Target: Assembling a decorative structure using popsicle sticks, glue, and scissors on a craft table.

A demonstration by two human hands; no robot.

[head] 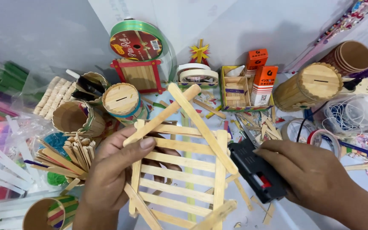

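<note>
My left hand [116, 170] grips a frame of wooden ice-cream sticks [184, 170], a ladder of flat slats with two longer sticks meeting in a peak at the top; my thumb presses on the left slanted stick. My right hand [316, 170] lies on a black glue gun [256, 172] with a red trigger, its nose close to the frame's right edge. Part of the frame's left side is hidden under my left fingers.
Stick-covered cylindrical boxes [122, 100] [305, 87] stand behind, with a green ribbon reel [137, 42], tape rolls [199, 74], orange boxes [264, 83], and a small stick tray [235, 91]. Loose sticks [69, 157] are piled left beside open cups [71, 117]. Wire coils [346, 115] lie right.
</note>
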